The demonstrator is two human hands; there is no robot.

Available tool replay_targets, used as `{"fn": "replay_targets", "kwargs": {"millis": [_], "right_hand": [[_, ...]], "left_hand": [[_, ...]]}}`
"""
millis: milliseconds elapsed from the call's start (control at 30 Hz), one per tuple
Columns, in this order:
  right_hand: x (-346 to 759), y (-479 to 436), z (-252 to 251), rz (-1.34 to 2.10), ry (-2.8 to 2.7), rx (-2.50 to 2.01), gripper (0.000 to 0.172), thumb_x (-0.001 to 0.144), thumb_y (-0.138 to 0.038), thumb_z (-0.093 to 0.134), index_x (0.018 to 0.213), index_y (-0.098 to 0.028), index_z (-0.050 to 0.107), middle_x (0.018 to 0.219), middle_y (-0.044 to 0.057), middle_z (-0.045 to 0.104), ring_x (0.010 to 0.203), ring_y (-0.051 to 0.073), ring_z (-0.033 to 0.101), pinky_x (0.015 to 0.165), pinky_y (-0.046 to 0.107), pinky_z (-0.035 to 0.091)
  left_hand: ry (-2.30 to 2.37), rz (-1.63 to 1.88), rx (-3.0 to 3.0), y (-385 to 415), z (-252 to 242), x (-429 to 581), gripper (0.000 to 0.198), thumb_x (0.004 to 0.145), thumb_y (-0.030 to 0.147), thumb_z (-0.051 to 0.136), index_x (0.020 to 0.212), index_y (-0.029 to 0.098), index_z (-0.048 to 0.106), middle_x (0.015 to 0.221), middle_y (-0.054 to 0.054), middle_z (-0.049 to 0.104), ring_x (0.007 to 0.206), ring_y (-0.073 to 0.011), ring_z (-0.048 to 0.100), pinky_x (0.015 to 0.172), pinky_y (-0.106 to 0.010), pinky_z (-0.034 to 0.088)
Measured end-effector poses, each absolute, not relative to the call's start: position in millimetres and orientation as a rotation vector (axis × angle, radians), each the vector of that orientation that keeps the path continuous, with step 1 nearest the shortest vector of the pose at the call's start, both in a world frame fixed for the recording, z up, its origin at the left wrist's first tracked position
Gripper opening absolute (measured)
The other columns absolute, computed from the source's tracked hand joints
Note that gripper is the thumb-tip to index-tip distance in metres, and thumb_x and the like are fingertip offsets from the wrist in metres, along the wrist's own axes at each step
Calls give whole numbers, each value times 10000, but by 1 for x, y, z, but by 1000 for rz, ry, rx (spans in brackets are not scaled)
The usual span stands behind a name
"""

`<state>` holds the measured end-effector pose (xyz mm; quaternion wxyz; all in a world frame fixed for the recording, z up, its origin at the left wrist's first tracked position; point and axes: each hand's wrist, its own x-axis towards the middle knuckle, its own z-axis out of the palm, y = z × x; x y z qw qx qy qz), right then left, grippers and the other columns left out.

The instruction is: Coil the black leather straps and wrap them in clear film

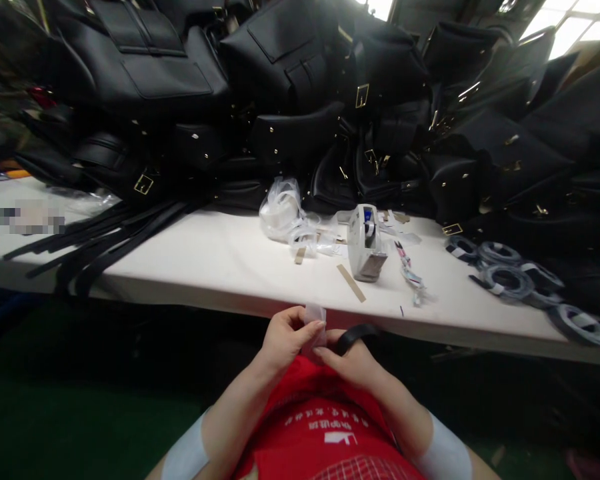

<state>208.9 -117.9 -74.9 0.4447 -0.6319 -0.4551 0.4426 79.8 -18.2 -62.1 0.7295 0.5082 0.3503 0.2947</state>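
Note:
In front of the table's near edge, both hands meet at a small translucent white strip (315, 319), thin like film or tissue paper. My left hand (289, 333) pinches it between thumb and fingers near the top. My right hand (347, 360) is closed at its lower end, with the thumb against it. A black strap (356, 335) curves out of my right hand, and its far end trails off to the right. How the white strip meets the strap is hidden by the fingers. Beyond the hands stands a grey tape dispenser (366, 247).
Black bags with gold buckles (290, 60) are piled along the back of the white table (220, 260). Black straps (125, 233) hang over its left edge. A bagged white roll (281, 210), pink-handled snips (403, 255) and coiled straps (505, 280) lie on it.

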Motion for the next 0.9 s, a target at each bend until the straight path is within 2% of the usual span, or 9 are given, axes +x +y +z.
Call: {"fn": "replay_targets", "kwargs": {"millis": [100,167,267,367,533,733,900], "right_hand": [[218,-120,-70,1004,-1020,-1494,334,889,-466,575,1003,-182,710,868,64,740,662,160,638,631,292,523],[230,-123,-57,930,-869,-1382,408,939,-516,471,1077,-189,673,841,57,733,490,99,533,465,235,426],[248,-130,-22,790,-699,-1188,469,965,-539,383,1009,-181,682,648,29,688,333,57,342,346,207,234],[260,-136,18,726,-660,-1019,463,975,-520,367,938,-203,703,480,-21,585,274,53,252,328,208,190],[266,-143,58,713,-649,-851,368,961,-479,469,892,-214,714,421,-53,502,268,50,219,325,203,206],[275,-150,67,590,-657,-856,314,920,-455,556,841,-201,723,407,-46,520,266,56,247,321,209,201],[281,-152,69,533,-657,-878,300,923,-445,555,853,-198,711,408,-53,522,277,67,292,330,215,227]], "left_hand": [[740,659,1208,-16,-63,77,258,673,316,807,618,132,635,624,-21,669,581,-127,585,605,-240,481],[696,647,1334,-16,-64,74,190,695,277,787,644,129,679,687,-44,702,650,-148,627,664,-253,506],[620,557,1452,-20,-66,71,114,708,238,768,702,131,728,769,-73,739,712,-171,670,703,-268,532],[561,431,1479,-28,-69,71,100,716,229,754,692,137,725,777,-78,748,721,-177,689,704,-269,546],[497,304,1541,-37,-79,73,113,740,241,715,685,144,726,765,-71,743,728,-180,691,705,-267,548],[546,283,1564,-34,-89,69,154,729,242,707,622,134,683,717,-56,708,684,-157,652,693,-259,523],[533,218,1498,-30,-90,65,238,736,326,736,625,130,660,687,-61,695,676,-175,652,693,-283,525]]}}
